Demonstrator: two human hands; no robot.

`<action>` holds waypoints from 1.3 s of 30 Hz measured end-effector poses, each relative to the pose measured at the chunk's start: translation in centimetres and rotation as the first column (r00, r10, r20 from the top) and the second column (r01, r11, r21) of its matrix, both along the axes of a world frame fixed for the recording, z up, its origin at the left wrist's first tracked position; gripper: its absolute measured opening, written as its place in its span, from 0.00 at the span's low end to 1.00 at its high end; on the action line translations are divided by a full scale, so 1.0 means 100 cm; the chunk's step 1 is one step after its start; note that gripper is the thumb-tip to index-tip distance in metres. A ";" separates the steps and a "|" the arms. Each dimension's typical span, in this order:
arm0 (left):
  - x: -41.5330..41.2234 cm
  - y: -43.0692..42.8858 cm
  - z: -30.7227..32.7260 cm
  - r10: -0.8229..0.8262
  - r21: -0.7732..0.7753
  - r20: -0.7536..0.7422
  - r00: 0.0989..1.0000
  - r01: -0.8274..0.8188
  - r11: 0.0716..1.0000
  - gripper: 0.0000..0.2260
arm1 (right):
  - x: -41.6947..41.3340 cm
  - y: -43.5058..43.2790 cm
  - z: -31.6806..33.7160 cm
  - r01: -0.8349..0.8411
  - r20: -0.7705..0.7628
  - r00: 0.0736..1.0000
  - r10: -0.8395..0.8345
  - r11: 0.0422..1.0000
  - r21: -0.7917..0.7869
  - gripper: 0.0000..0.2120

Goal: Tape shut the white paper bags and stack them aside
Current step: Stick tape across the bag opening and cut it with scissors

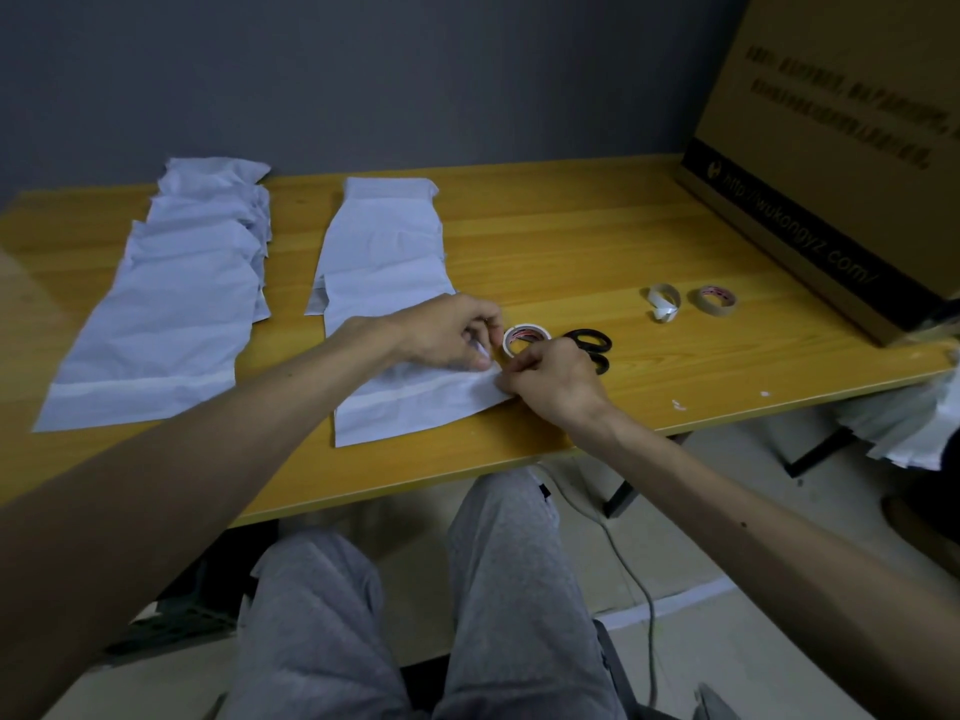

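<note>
A white paper bag (415, 407) lies at the table's front edge, a strip of tape across its folded end. My left hand (447, 330) rests on the bag's right end with fingers curled, pinching something small and white. My right hand (550, 381) pinches the bag's right corner. A roll of white tape (525, 339) sits just behind both hands. More white bags (384, 241) lie overlapped behind the front one. A second pile of bags (176, 304) stretches along the table's left side.
Black-handled scissors (592, 345) lie right of the tape roll, partly under my right hand. Two more tape rolls (716, 299) and a curl of backing (664, 301) sit further right. A large cardboard box (831, 148) fills the back right corner. The wooden table (571, 241) shows between them.
</note>
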State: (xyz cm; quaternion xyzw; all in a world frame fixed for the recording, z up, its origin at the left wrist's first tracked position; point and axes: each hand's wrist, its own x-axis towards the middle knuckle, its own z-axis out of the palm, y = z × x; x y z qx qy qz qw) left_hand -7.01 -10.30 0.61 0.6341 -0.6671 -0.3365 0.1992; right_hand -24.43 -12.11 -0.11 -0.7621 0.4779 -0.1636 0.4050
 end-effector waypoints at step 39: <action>0.001 0.007 -0.002 0.051 -0.099 -0.064 0.997 -0.057 0.993 0.12 | 0.008 0.004 -0.029 0.050 0.071 0.997 -0.029 0.948 -0.315 0.07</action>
